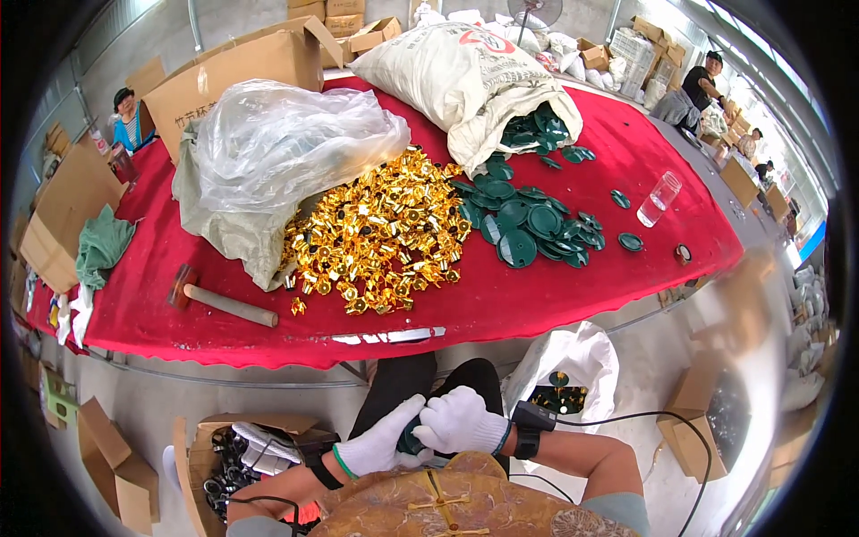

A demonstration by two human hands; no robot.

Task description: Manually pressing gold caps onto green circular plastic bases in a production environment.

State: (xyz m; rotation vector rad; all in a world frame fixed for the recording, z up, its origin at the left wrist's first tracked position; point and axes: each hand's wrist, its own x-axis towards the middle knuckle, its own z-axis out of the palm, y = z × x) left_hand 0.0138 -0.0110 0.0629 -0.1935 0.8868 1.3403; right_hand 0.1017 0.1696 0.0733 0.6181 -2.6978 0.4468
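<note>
Close to my lap, both hands wear white knitted gloves and meet in front of my body. My left hand (383, 442) is closed around a dark green plastic disc (411, 439), only part of which shows. Curled into a fist, my right hand (462, 421) presses against the disc's upper right side; what its fingers hold is hidden. On the red-covered table ahead lie a heap of shiny gold plastic pieces (380, 234) and, to its right, a loose pile of similar green discs (528, 225).
A wooden-handled mallet (224, 302) lies left on the red cloth (376, 345). Behind the heaps are a clear plastic bag (286, 143) and a white woven sack (447, 80) spilling discs. A clear cup (659, 199) stands right. Below are a white bag (591, 367) and a cardboard box (191, 474).
</note>
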